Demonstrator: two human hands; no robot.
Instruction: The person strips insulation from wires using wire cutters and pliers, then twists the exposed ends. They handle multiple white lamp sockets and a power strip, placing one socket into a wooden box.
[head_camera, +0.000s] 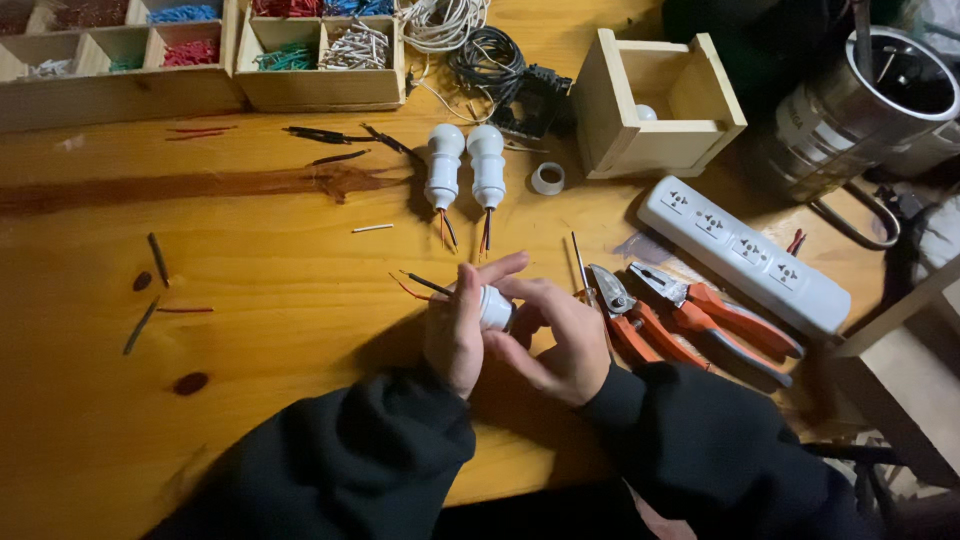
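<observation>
Left hand (455, 335) and right hand (555, 335) both hold white lamp socket (495, 307) tight over wooden table (280, 260). Orange pliers (640, 320) lie near right hand.

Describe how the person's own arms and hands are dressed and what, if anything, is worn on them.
Both arms are covered by long, loose black sleeves: left sleeve, right sleeve, each ending at the wrist. The left hand and right hand are bare, without gloves. No rings, watch or markings can be made out.

White lamp holders (466, 165) lying beside white power strip (742, 254); orange-handled pliers (690, 322) below it; honey-brown table (260, 250) showing dark knots.
</observation>
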